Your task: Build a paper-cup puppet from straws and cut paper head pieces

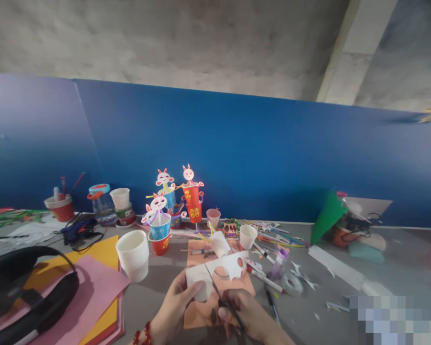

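My left hand [177, 299] is closed on the left end of a piece of white paper [215, 268], thumb on top. A jagged cut-out shows near the paper's right end, and faint curved lines are drawn on it. In my right hand [247, 311] is a pair of black-handled scissors [212, 282], its blades lying across the paper beside my left thumb. Under both hands lies an orange sheet [196, 320] with dark shapes on it. A white paper cup [220, 244] lies tipped just beyond the paper.
Rabbit-faced cup figures [160, 227] stand toward the blue partition [237, 153]. Stacked white cups [132, 256], coloured paper [96, 287] and headphones [32, 287] are at the left. Markers [264, 279], clear tape [292, 284] and a purple-capped bottle [280, 263] lie to the right.
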`<state>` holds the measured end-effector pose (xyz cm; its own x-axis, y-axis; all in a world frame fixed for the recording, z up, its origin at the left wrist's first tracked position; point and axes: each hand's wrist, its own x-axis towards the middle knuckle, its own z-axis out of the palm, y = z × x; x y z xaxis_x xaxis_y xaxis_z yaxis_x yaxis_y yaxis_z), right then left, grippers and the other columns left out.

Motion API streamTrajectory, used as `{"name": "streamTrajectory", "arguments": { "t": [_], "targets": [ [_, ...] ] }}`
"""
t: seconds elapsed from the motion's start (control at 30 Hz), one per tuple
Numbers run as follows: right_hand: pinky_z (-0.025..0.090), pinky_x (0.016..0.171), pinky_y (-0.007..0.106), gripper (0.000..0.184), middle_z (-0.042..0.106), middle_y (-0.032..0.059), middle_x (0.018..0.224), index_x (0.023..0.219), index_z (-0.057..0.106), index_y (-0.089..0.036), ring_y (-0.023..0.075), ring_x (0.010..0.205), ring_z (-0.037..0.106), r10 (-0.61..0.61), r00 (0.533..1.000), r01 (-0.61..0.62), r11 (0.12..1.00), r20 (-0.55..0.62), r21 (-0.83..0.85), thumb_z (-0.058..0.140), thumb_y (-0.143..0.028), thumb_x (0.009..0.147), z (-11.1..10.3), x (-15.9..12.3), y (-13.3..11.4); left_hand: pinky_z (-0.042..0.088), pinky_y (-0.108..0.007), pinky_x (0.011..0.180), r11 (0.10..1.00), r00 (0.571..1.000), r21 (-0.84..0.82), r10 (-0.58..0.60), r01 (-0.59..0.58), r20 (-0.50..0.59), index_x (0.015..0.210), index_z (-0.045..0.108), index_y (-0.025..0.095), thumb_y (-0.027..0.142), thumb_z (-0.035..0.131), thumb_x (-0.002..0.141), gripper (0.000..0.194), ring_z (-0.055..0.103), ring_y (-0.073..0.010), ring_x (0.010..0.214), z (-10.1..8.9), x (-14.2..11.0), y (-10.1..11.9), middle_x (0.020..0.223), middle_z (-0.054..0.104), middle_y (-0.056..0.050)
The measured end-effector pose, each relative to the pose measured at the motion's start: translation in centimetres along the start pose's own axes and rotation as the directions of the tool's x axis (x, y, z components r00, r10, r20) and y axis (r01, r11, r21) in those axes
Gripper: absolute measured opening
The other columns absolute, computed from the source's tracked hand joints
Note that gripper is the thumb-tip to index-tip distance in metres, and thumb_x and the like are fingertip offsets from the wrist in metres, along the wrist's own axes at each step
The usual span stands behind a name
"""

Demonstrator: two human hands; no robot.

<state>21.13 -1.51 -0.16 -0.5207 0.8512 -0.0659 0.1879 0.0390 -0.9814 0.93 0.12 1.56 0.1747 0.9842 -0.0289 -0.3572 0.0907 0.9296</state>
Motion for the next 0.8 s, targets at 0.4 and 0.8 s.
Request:
{"name": "streamTrajectory", "arguments": {
  "t": [0.4,0.8],
  "targets": [
    [0.026,0.035,0.016,0.062,0.058,-0.0019,0.051,0.074,0.057,-0.014,0.0047,0.034,0.040,-0.006,0.999,0.004,0.999,0.032,0.053,0.057,-0.076,0.075,0.2,0.0,-0.1,0.050,-0.025,0.069,1.000,1.000,-0.009,0.021,-0.021,0.019,0.095,0.074,0.016,0.035,0.087,0.064,0.039,0.065,-0.0184,0.077,0.2,0.0,0.0,0.087,0.076,-0.006],
    [0.026,0.035,0.016,0.064,0.057,-0.0029,0.051,0.081,0.063,-0.013,0.0055,0.034,0.040,0.032,0.999,-0.032,0.999,0.027,-0.004,0.056,-0.077,0.076,0.0,-0.2,-0.3,0.049,-0.023,0.066,1.000,1.000,0.013,0.002,-0.002,0.010,0.092,0.074,0.016,0.037,0.088,0.062,0.039,0.065,-0.0171,0.073,0.1,-0.1,0.1,0.082,0.076,-0.004]
  ]
}}
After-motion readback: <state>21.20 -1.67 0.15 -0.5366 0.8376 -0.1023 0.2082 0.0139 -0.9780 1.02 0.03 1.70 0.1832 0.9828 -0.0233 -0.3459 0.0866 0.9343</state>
